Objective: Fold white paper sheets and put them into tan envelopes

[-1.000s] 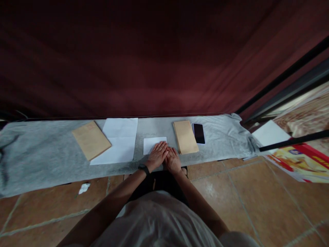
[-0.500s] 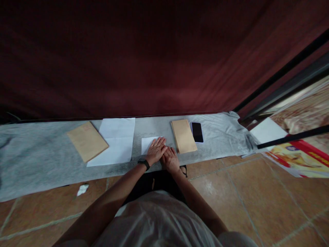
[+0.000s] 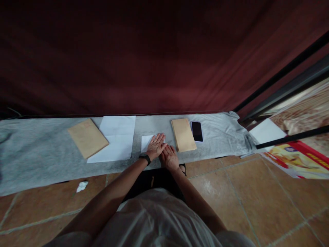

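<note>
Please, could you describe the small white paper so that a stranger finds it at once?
On the long grey cloth, find the left hand, with the black wristband. The small white paper lies partly under this hand. Unlike the large white sheet further left, it is small and partly covered.

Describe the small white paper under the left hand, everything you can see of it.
The small white paper looks plain and rectangular, with no marks I can make out. It lies flat on the grey cloth, between a larger white sheet and a brown packet. The left hand rests on it, fingers extended, hiding much of its right part. Whether the right hand also touches it, I cannot tell.
</note>
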The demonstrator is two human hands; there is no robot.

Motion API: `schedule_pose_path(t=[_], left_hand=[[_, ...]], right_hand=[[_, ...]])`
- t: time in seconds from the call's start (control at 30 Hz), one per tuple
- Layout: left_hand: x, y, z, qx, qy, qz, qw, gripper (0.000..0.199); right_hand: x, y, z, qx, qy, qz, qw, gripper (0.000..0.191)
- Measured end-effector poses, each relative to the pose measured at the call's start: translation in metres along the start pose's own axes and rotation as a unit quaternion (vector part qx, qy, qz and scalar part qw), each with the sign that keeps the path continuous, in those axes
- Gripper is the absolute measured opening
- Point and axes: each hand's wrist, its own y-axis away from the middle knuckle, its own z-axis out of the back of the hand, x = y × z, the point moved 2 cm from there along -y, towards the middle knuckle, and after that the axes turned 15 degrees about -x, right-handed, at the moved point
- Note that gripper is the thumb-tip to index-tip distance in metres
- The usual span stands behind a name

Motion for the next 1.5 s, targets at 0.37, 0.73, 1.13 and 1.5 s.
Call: schedule_pose_path(t=[0.37, 0.73, 1.13, 1.5], left_hand=[[0.013, 0.029, 0.007, 0.001, 0.004, -0.057, 0.998, 0.059], [0.016, 0.063, 0.028, 0.004, -0.01, -0.057, 0.998, 0.059], [0.025, 0.092, 0.038, -0.008, -0.044, -0.01, 0.999, 0.069], [0.026, 0.094, 0.045, 0.005, -0.029, -0.023, 0.999, 0.057]], right_hand=[[-0.002, 0.004, -0.005, -0.007, 0.005, 0.006, 1.0, 0.043], [0.0, 0.007, -0.005, -0.01, 0.017, 0.014, 1.0, 0.047], [0.002, 0.006, -0.002, -0.016, 0.023, 0.015, 0.999, 0.046], [0.025, 0.007, -0.008, 0.032, -0.023, 0.049, 0.998, 0.049]])
